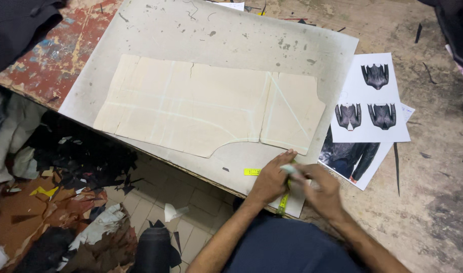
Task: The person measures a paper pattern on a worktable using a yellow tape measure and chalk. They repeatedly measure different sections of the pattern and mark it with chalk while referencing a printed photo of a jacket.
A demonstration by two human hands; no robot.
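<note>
A cream pattern piece (201,108) with chalk lines lies flat on a large grey sheet (226,35) on the worktable. My left hand (271,178) presses a yellow measuring tape (283,203) against the sheet's near edge, just below the pattern's lower right corner. My right hand (320,187) is beside it, fingers pinched on a small pale piece, possibly chalk (289,169), touching the left hand's fingertips. A short yellow stretch of tape (252,172) also shows on the sheet to the left of the hands.
Printed sheets with pictures of dark jackets (372,101) lie right of the grey sheet. The worn tabletop (433,167) extends right. Leather and fabric scraps (64,202) cover the tiled floor at left. A dark garment (14,25) sits at the top left corner.
</note>
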